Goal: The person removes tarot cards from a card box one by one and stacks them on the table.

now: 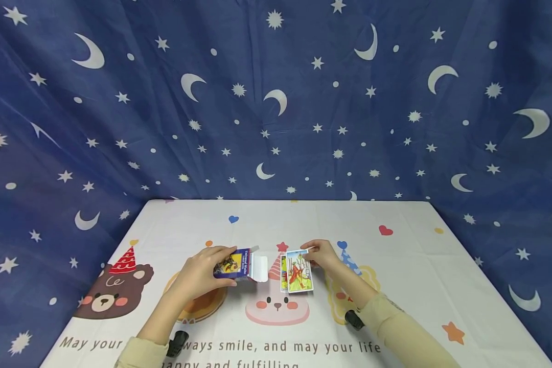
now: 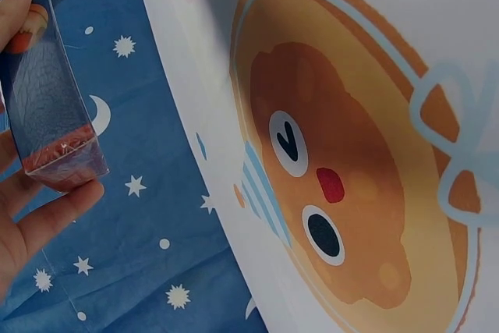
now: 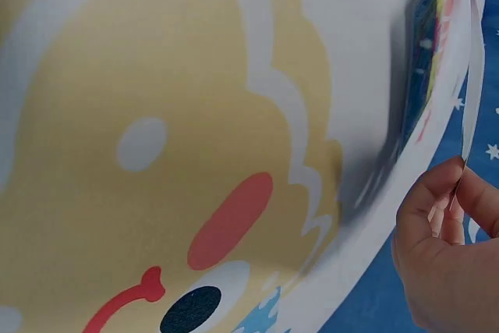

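My left hand (image 1: 198,274) grips a dark blue tarot card box (image 1: 232,264) with a yellow picture, thumb along one side and fingers along the other. Its white end flap (image 1: 259,269) stands open toward the right. In the left wrist view the box's closed end (image 2: 69,163) looks glossy. Between thumb and fingers, my right hand (image 1: 323,254) pinches a tarot card (image 1: 299,276) by its upper right edge, showing a red figure among staffs. Seen edge-on in the right wrist view, this card is raised above a stack of cards (image 3: 421,56), which it largely covers from the head camera.
A white tablecloth (image 1: 349,220) printed with cartoon animals and lettering covers the table. Behind it and at both sides hangs a dark blue curtain (image 1: 303,168) with moons and stars. Black wrist devices sit at the left wrist (image 1: 178,343) and the right wrist (image 1: 354,320).
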Demonstrator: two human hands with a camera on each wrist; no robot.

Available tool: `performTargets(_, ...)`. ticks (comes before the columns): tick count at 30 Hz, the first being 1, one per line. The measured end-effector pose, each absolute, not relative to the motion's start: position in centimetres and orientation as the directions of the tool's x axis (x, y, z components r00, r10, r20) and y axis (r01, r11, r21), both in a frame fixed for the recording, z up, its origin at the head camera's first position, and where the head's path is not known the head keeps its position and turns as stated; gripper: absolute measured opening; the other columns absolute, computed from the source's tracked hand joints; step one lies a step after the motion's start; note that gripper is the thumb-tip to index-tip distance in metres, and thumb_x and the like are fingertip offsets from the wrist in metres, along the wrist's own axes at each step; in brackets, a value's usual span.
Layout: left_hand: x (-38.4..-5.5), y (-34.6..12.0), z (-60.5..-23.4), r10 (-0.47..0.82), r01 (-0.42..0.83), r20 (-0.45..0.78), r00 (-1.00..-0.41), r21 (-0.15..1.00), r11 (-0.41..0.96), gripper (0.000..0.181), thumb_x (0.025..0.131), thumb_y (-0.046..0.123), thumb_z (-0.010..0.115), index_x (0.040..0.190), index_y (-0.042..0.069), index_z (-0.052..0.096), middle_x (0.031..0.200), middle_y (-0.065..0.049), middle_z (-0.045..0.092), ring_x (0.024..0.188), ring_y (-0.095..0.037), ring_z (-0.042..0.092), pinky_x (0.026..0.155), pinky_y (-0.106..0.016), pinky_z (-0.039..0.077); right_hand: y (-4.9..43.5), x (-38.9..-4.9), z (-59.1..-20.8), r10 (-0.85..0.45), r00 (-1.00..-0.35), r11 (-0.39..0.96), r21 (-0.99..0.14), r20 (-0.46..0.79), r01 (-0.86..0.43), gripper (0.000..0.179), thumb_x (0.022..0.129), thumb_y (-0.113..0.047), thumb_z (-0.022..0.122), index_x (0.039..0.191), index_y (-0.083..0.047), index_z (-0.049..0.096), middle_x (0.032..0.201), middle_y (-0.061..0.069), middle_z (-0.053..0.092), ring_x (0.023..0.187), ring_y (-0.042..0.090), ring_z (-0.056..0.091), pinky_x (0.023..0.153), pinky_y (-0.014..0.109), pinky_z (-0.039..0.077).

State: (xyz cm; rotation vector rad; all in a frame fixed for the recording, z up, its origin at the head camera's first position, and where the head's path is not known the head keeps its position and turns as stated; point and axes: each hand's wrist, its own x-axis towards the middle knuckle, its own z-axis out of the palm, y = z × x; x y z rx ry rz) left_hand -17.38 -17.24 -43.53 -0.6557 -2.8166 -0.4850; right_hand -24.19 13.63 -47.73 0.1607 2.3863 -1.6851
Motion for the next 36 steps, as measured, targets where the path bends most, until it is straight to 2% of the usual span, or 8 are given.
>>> performTargets(9, -17.4, -17.3, -43.5, 0.375, 0.442, 0.265, -0.888, 0.274, 0.854, 0.079, 0.063, 0.045, 0.083, 0.132, 0.016, 0.056, 0.125, -0.01, 0.061, 0.114, -0.031, 0.058, 0.09, -0.053, 0.049, 13.5, -24.7, -48.7, -0.02, -0.967, 0.368, -0.902, -0.252, 0.228, 0.021, 0.083, 0.006, 0.063, 0.104, 0.007, 0.063, 0.069, 0.003, 0.057, 0.056, 0.009, 0.05, 0.053, 0.019, 0.048)
performTargets(16, -17.3, -17.4, -43.6, 0.369, 0.438, 0.267, -0.89, 0.279, 0.855, 0.08, 0.063, 0.046, 0.084, 0.132, 0.017, 0.056, 0.125, -0.01, 0.062, 0.114, -0.031, 0.058, 0.09, -0.054, 0.049, 13.0, -24.8, -48.6, -0.006, -0.966, 0.348, -0.906, -0.258, 0.24, 0.024, 0.08, 0.008, 0.063, 0.104, 0.009, 0.062, 0.066, 0.001, 0.052, 0.053, 0.008, 0.048, 0.047, 0.016, 0.044)
performTargets(21, -17.3, -17.4, -43.5, 0.368, 0.437, 0.267, -0.891, 0.281, 0.854, 0.079, 0.063, 0.045, 0.084, 0.131, 0.017, 0.057, 0.124, -0.01, 0.062, 0.114, -0.031, 0.058, 0.091, -0.054, 0.049, 13.1, -25.5, -49.5, -0.01, -0.969, 0.35, -0.908, -0.248, 0.229, 0.021, 0.077, 0.008, 0.066, 0.098, 0.006, 0.064, 0.068, 0.006, 0.057, 0.052, 0.009, 0.05, 0.047, 0.02, 0.048)
performTargets(24, -17.4, -17.4, -43.4, 0.364, 0.429, 0.256, -0.895, 0.281, 0.858, 0.078, 0.063, 0.044, 0.084, 0.131, 0.017, 0.057, 0.125, -0.01, 0.061, 0.115, -0.031, 0.057, 0.091, -0.054, 0.049, 13.5, -26.1, -50.5, -0.057, -0.978, 0.339, -0.925, -0.2, 0.169, 0.019, 0.073, 0.007, 0.068, 0.092, 0.004, 0.065, 0.065, 0.007, 0.059, 0.05, 0.01, 0.052, 0.046, 0.024, 0.05)
performTargets(29, -17.3, -17.4, -43.4, 0.36, 0.424, 0.252, -0.898, 0.281, 0.861, 0.078, 0.064, 0.045, 0.084, 0.131, 0.017, 0.057, 0.125, -0.01, 0.061, 0.115, -0.031, 0.057, 0.091, -0.054, 0.049, 13.1, -25.7, -49.8, -0.021, -0.979, 0.397, -0.9, -0.204, 0.179, 0.025, 0.071, 0.008, 0.068, 0.095, 0.007, 0.064, 0.065, 0.007, 0.056, 0.053, 0.012, 0.051, 0.046, 0.024, 0.048)
performTargets(36, -17.3, -17.5, -43.4, 0.356, 0.421, 0.252, -0.9, 0.287, 0.86, 0.078, 0.063, 0.044, 0.084, 0.131, 0.017, 0.057, 0.125, -0.011, 0.061, 0.115, -0.032, 0.057, 0.092, -0.055, 0.048, 12.7, -25.1, -49.5, -0.053, -0.989, 0.497, -0.862, -0.138, 0.094, 0.022, 0.072, 0.009, 0.068, 0.094, 0.008, 0.065, 0.063, 0.001, 0.046, 0.051, 0.008, 0.042, 0.045, 0.017, 0.04)
